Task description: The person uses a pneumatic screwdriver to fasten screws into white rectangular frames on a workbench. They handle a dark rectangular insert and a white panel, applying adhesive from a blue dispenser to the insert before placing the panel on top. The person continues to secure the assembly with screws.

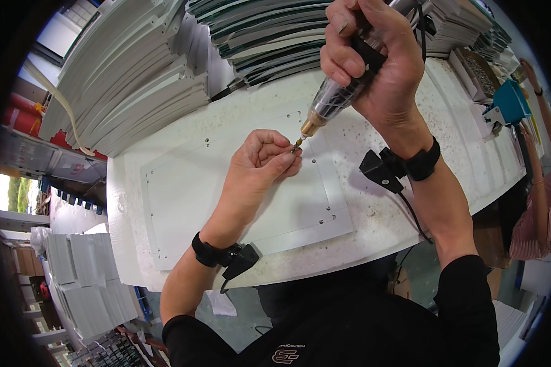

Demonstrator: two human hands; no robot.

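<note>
My right hand [395,67] is closed around an electric screwdriver [333,99] with a clear-and-metal body and a brass-coloured nose. The tool slants down to the left, its bit meeting the fingertips of my left hand [260,158]. Between that thumb and forefinger is a small dark metal screw [294,148], mostly covered by the fingers. Beneath both hands lies a flat white panel [226,211] with small dark screws or holes along its edges. Where the left fingers hide the panel, I cannot see its surface.
Tall stacks of white panels [128,73] stand at the back left, with dark-edged sheets [269,37] behind the work. At the right are a box of small parts [474,73] and a teal container [509,101]. Another person's arm [536,165] shows at the far right.
</note>
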